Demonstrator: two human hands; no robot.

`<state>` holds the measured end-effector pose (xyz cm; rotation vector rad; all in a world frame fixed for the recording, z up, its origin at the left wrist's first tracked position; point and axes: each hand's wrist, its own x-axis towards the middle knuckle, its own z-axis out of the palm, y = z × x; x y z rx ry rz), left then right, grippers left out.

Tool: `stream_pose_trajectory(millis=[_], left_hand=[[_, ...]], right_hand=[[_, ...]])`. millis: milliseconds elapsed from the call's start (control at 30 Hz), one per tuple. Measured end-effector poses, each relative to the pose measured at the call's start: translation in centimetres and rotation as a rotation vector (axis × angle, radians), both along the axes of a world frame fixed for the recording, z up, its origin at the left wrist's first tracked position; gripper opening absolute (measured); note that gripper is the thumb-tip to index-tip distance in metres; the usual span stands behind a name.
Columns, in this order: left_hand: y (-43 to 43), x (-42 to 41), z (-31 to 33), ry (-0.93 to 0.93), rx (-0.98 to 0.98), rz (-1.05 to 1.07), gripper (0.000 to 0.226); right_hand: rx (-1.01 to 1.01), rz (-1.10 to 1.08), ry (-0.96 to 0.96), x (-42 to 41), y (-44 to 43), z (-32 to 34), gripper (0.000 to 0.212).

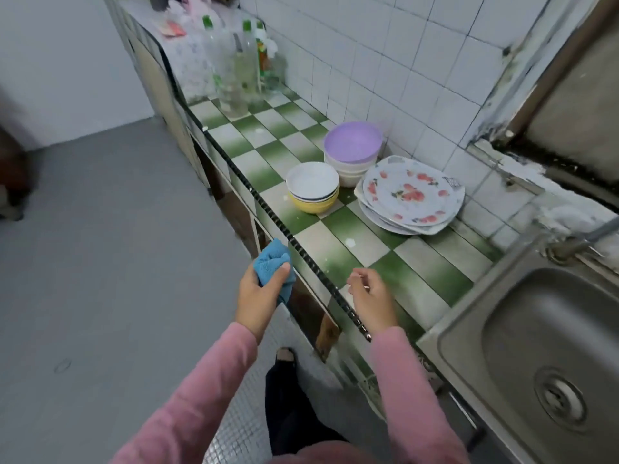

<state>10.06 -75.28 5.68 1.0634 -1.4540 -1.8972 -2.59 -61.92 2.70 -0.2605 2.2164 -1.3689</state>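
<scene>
My left hand (pixel 259 293) grips a bunched blue cloth (pixel 273 262) just off the front edge of the green-and-white checkered counter (pixel 335 242). Over the counter's near end hovers my right hand (pixel 368 293), its fingers loosely curled and holding nothing. Further along the counter stand a stack of bowls, white ones on a yellow one (pixel 313 187), a stack of white bowls topped by a purple plate (pixel 353 144), and a pile of flower-patterned plates (pixel 410 195).
A steel sink (pixel 542 360) lies at the right with a tap (pixel 582 241) above it. Several clear bottles (pixel 237 68) stand at the counter's far end. A tiled wall backs the counter. Grey floor (pixel 117 262) stretches to the left.
</scene>
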Motion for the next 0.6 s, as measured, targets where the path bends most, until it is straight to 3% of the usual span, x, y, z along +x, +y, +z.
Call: stream_pose_trajectory(millis=[267, 600], left_hand=[[-12.0, -10.2, 0.2, -0.051, -0.029, -0.045, 0.034], [-21.5, -19.0, -1.0, -0.074, -0.011, -0.128, 0.029]], right_hand=[[0.037, -0.156, -0.134, -10.2, -10.6, -1.1, 0.015], [0.156, -0.213, -0.326, -18.5, -20.4, -2.0, 0.034]])
